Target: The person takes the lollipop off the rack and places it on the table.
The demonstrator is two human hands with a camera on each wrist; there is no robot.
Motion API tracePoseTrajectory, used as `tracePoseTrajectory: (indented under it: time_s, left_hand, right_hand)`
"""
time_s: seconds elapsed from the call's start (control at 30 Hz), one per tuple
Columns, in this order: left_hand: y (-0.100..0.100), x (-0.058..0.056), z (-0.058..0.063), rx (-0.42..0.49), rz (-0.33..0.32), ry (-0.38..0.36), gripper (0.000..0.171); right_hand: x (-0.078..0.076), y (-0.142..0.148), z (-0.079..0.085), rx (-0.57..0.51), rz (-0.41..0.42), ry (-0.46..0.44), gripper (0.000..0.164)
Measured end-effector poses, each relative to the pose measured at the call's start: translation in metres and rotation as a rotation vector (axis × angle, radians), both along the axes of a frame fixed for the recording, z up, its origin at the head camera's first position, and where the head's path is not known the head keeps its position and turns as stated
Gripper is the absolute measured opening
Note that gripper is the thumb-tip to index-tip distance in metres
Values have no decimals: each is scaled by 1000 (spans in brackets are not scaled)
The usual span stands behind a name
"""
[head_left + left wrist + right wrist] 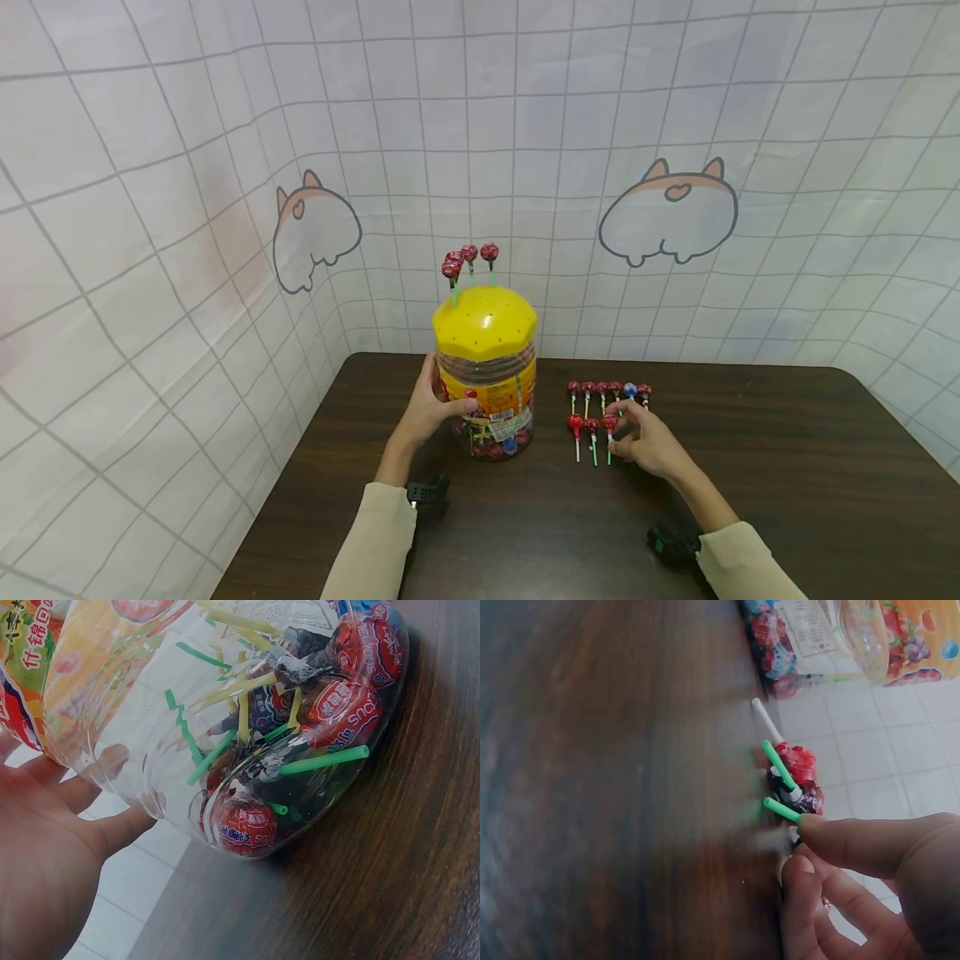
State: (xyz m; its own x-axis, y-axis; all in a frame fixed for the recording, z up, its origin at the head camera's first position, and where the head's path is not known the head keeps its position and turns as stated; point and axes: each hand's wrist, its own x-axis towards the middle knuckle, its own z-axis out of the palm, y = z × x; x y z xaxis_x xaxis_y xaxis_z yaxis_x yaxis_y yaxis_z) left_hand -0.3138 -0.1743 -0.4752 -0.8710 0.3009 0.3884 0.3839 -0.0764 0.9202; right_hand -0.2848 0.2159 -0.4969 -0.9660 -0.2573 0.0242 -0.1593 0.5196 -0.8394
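Observation:
My left hand (429,410) grips the left side of a clear plastic candy jar (501,395) with a yellow scalloped lid (487,323), its thumb lying across the label. Several red-wrapped lollipops (489,252) stand upright in holes in that lid. Through the jar's clear wall the left wrist view shows more lollipops (241,825) lying loose at the bottom. With thumb and fingers my right hand (651,438) pinches a lollipop (610,422) at the right end of the front row; its green stick (781,811) points out past the thumb in the right wrist view.
Beside the held one lie a red lollipop (575,422) on a white stick and a dark red one (591,426) on a green stick. Behind them runs another row with a blue lollipop (631,390). A gridded white cloth (555,208) hangs behind the dark wooden table (750,467).

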Motion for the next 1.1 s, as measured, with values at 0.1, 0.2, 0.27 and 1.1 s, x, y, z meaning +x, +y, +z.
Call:
tracePoseTrajectory:
  time_s: [0.1,0.2,0.27,1.1]
  left_hand:
    - [0,0,0,1,-1,0,93]
    - [1,0,1,0,-2,-1,94]
    - [1,0,1,-2,1,-1,95]
    - [0,1,1,-5,-4,-1,89]
  right_hand:
    - [-1,1,-1,53,-10,29,53]
    - [-2,3,-1,94,-28,46,53]
    - [-2,3,-1,117,-28,62,54]
    - [1,3,1,188,-63,63,45]
